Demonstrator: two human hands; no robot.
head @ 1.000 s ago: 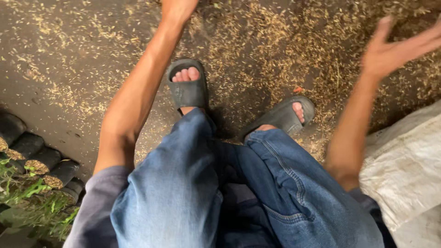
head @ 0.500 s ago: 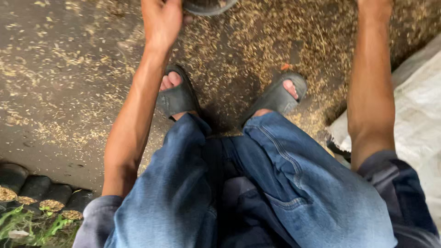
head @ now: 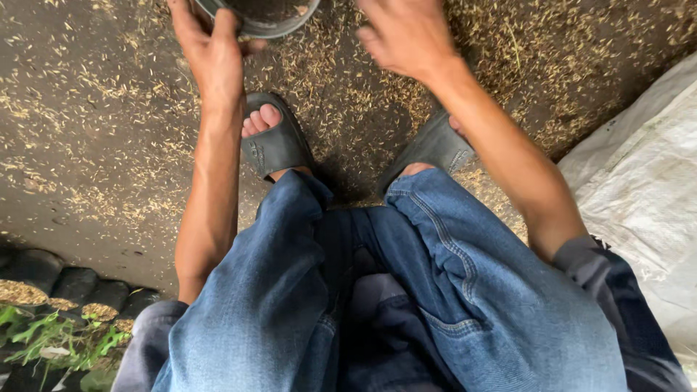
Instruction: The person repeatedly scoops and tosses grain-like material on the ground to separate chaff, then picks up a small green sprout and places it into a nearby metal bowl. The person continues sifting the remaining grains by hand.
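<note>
Gripping the grey bowl (head: 265,18) at its near rim, left hand (head: 210,54) fingers curl around it; right hand (head: 403,36) hovers just beside, fingers loosely spread.

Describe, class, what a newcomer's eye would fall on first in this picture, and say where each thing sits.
Top centre, the left hand grips the rim of a round grey bowl, while the right hand, blurred, hovers beside it. Below them, husked grain lies scattered over the dark ground around two grey sandals. A white woven sack lies at the right edge.
</note>
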